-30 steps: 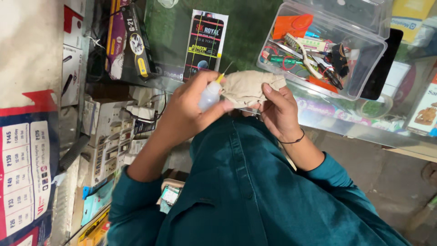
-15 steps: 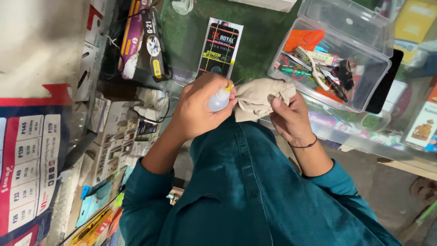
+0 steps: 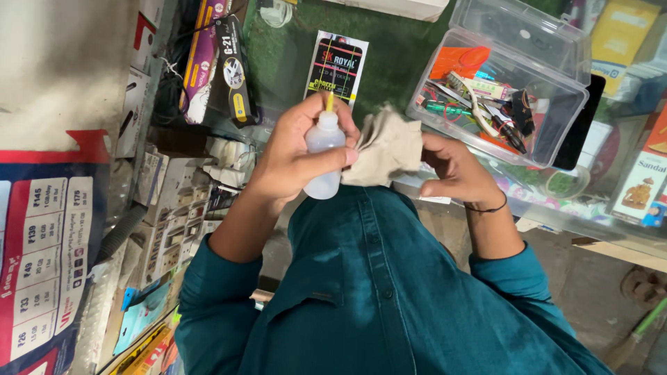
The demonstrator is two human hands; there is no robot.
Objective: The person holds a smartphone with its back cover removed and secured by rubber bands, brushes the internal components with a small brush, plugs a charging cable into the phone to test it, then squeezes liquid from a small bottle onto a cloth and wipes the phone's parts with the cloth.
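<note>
Your left hand (image 3: 295, 156) has turned the small translucent squeeze bottle (image 3: 323, 156) upright since half a second ago — then it lay tucked sideways in your palm, now its yellow nozzle points to the far side and the whole body shows. The fingers are curled round it, thumb pressed across its front, so the grip is firm and closed. Your right hand (image 3: 455, 173) has drawn away to the right and pinches one edge of the beige cloth (image 3: 385, 149); a moment back the cloth was bunched tight between both hands, and now it hangs more open, its left edge just touching the bottle. To my eye that reads as the bottle being brought to the cloth, though no liquid can be seen leaving the nozzle.

Both things sit in the air above the near edge of the glass worktop (image 3: 389, 62), just in front of your teal shirt.

The bottle looks nearly empty or filled with clear liquid — you cannot tell which from here.

On the far right of the worktop stands a clear plastic box (image 3: 556, 149) with its hinged lid thrown back. In it lie an orange piece, a green-handled tool, a pale strip-like part, thin red wires and some dark clips, all jumbled together. Just left of it lies a flat black printed packet (image 3: 337, 66), well apart from your hands.
</note>
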